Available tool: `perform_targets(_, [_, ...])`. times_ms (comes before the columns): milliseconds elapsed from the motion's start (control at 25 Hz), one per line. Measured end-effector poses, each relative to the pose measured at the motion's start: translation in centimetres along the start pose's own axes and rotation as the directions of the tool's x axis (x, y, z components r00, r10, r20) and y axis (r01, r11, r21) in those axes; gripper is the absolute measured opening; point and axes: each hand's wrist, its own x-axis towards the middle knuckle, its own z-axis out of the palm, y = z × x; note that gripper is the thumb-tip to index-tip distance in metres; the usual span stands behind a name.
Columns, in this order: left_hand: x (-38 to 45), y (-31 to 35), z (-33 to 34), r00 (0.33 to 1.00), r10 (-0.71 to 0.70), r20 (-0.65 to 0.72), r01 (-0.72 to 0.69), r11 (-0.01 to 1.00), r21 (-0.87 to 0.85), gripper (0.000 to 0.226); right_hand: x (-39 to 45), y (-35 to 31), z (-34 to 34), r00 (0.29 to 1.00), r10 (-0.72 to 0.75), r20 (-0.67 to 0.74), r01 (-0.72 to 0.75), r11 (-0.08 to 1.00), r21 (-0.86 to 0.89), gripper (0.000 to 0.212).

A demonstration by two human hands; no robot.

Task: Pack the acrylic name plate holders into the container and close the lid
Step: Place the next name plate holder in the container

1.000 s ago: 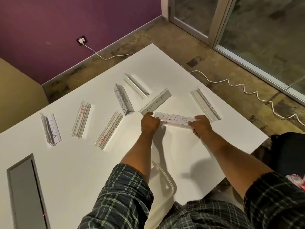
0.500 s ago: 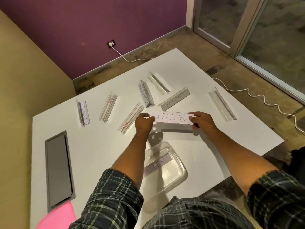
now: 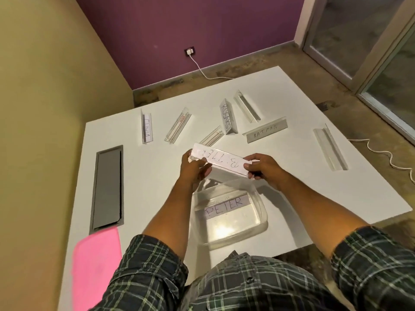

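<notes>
I hold one acrylic name plate holder [image 3: 221, 162] with a handwritten paper insert above the table, tilted, my left hand [image 3: 195, 168] on its left end and my right hand [image 3: 261, 168] on its right end. Just below it stands the clear plastic container [image 3: 262, 217], open, with a holder labelled PETER [image 3: 224, 208] lying inside. Several more holders lie on the white table [image 3: 157, 176] beyond my hands: one at the far left [image 3: 147, 126], a BATMAN one [image 3: 265, 132], an upright one [image 3: 228, 116], and an empty one at the right [image 3: 330, 150].
A grey cable hatch [image 3: 107, 187] is set into the table at the left. A pink lid-like object [image 3: 96, 270] lies at the near left edge. A white cable [image 3: 381, 153] runs over the floor at the right. A yellow wall stands close on the left.
Both hands lifted the holder off the table and brought it nearer, over the container's far edge. The view shifted, bringing the container, the hatch and the pink object into sight.
</notes>
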Motion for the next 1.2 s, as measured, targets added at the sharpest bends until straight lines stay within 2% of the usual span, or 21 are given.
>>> perform_targets(80, [-0.8, -0.6, -1.1, 0.999, -0.049, 0.014, 0.049, 0.998, -0.027, 0.039, 0.0, 0.4, 2.1, 0.996, 0.024, 0.087, -0.024, 1.000, 0.004, 0.023])
perform_targets(160, [-1.4, -1.2, -1.5, 0.994, -0.102, 0.048, 0.100, 0.994, 0.043, 0.035, -0.1, 0.9, 3.5, 0.983, 0.063, 0.172, -0.060, 0.998, -0.025, 0.024])
perform_targets(240, [-1.6, -1.6, -2.6, 0.992, -0.104, 0.067, 0.095, 0.987, 0.128, 0.030, -0.3, 1.3, 5.2, 0.950, 0.124, 0.286, -0.075, 0.982, -0.175, 0.025])
perform_targets(320, [-1.9, -1.5, -3.6, 0.987, -0.125, 0.102, 0.096, 0.963, 0.250, 0.027, -0.3, 1.3, 6.2, 0.926, 0.150, 0.347, -0.023, 0.938, -0.345, 0.025])
perform_targets(400, [-2.3, -1.1, -4.6, 0.970, -0.175, 0.167, 0.085, 0.894, 0.441, 0.020, -0.2, 0.8, 6.4, 0.939, 0.099, 0.330, 0.048, 0.911, -0.409, 0.034])
perform_targets(520, [-2.9, -0.6, -5.8, 0.927, -0.286, 0.243, 0.066, 0.761, 0.645, 0.015, 0.1, 0.1, 5.1, 0.970, -0.055, 0.238, 0.140, 0.924, -0.357, 0.043])
perform_targets(640, [-3.4, -0.7, -6.3, 0.898, -0.350, 0.265, 0.052, 0.684, 0.728, 0.019, 0.3, -0.1, 3.5, 0.971, -0.105, 0.215, 0.177, 0.919, -0.352, 0.044])
perform_targets(800, [-3.8, -1.2, -5.7, 0.890, -0.378, 0.255, 0.035, 0.613, 0.789, 0.026, 0.0, -0.1, 2.5, 0.939, -0.088, 0.332, 0.250, 0.840, -0.481, 0.054])
perform_targets(920, [-4.0, -1.2, -4.8, 0.886, -0.383, 0.260, 0.015, 0.585, 0.811, 0.027, -0.1, 0.0, 2.2, 0.912, -0.075, 0.403, 0.319, 0.745, -0.585, 0.065])
perform_targets(1040, [-4.3, -1.1, -3.9, 0.881, -0.390, 0.268, -0.013, 0.546, 0.838, 0.030, -0.2, 0.1, 1.8, 0.889, -0.118, 0.443, 0.423, 0.582, -0.694, 0.066])
perform_targets(1120, [-4.4, -1.3, -3.4, 0.884, -0.379, 0.272, -0.049, 0.505, 0.862, 0.030, -0.5, 0.2, 1.8, 0.857, -0.091, 0.508, 0.494, 0.425, -0.758, 0.067])
perform_targets(1200, [-4.4, -1.7, -3.0, 0.878, -0.387, 0.283, -0.064, 0.489, 0.870, 0.029, -0.7, 0.4, 2.2, 0.830, -0.005, 0.558, 0.545, 0.223, -0.808, 0.075])
